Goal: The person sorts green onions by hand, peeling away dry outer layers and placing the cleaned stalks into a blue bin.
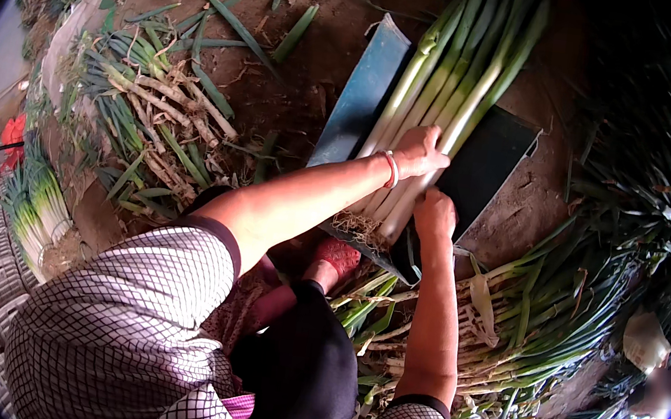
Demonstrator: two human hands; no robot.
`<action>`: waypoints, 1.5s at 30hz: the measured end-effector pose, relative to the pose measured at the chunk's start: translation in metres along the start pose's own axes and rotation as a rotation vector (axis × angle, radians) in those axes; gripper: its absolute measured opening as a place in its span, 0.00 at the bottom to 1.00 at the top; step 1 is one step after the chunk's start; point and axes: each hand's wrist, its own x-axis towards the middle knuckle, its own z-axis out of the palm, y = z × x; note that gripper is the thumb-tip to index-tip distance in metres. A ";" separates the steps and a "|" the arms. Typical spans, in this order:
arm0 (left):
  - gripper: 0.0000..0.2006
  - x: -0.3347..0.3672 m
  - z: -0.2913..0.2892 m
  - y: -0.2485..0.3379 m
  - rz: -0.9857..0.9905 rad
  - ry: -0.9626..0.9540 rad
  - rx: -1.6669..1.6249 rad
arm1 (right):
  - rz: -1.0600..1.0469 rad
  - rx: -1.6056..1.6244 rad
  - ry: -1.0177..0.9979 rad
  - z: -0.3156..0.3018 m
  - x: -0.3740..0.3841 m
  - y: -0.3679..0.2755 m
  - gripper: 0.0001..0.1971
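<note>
Head view showed my left hand point(418, 153) and right hand point(434, 212) both clamped on the leek bundle point(439, 97) lying across a blue trough point(362, 97). Smooth white stalks lay aligned, roots untrimmed; a loose leek pile point(538, 315) on the soil point(304, 49) remained unsorted.

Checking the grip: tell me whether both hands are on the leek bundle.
Yes, the left hand and right hand both press on the leek bundle.
</note>
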 end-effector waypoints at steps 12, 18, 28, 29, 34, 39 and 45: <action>0.22 -0.145 -0.190 0.129 0.468 -0.204 -1.076 | -0.048 0.049 0.074 0.005 -0.001 0.002 0.11; 0.15 -0.107 -0.180 0.136 0.367 -0.297 -0.954 | 0.009 0.142 -0.002 0.016 0.008 0.015 0.14; 0.07 -0.003 -0.026 -0.052 -0.072 -0.223 -0.166 | -0.071 0.052 0.070 0.003 0.001 0.002 0.14; 0.09 -0.013 -0.017 -0.054 0.072 -0.108 -0.057 | -0.069 0.066 0.041 0.007 -0.005 0.003 0.13; 0.15 -0.009 -0.005 -0.059 0.243 0.130 0.133 | -0.137 0.153 0.118 0.014 0.007 0.012 0.14; 0.16 -0.021 -0.059 -0.034 0.234 0.347 0.437 | -0.108 0.217 0.155 0.017 -0.001 0.009 0.13; 0.16 0.001 -0.055 -0.047 0.007 0.168 0.625 | -0.151 0.165 0.230 0.017 -0.003 0.005 0.15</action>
